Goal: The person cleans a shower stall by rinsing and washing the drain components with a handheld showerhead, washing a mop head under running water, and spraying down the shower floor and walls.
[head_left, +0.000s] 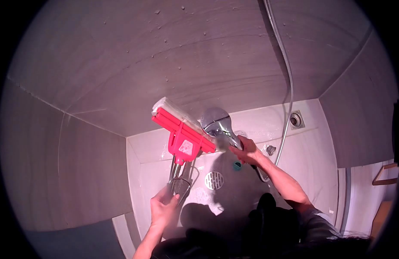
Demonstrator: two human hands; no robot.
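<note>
My left hand (163, 206) is closed round the metal handle of a red mop (184, 144), low in the view. The mop's head is raised and tilted, with a whitish sponge (175, 111) along its upper edge. My right hand (247, 152) grips the handle of a chrome shower head (217, 123), which is beside the right part of the sponge. From the shower head's handle a hose (287, 77) loops down and then runs up the wall.
A round slotted drain (214, 181) lies in the light tiled floor (152, 177). A square metal drain (297, 120) is at the back right, with a small metal piece (270, 150) nearer. Grey walls (234, 56) enclose the floor. A wooden frame (384, 175) stands far right.
</note>
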